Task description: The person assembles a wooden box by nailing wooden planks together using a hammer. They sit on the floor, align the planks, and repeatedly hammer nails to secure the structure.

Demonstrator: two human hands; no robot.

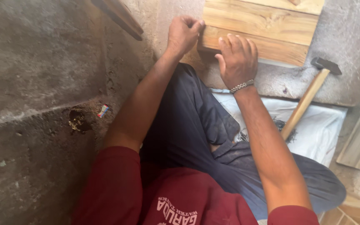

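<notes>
Landmark: the wooden plank panel, lying flat on the concrete floor ahead of the seated person's knees.

Far left of the panel, a small scrap of coloured wrapper lies on the floor, well apart from both hands.

The left hand sits at the panel's near left corner. Its fingers are curled together into a pinch against the plank edge; whether anything is held in the pinch cannot be told. The forearm extends straight from the shoulder.

The right hand rests palm-down on the panel's nearest plank, fingers spread flat, gripping nothing. A metal bracelet circles the wrist.

Right of the panel, a wooden-handled hammer lies untouched, its head near the panel's right corner, its handle crossing a white sheet.
</notes>
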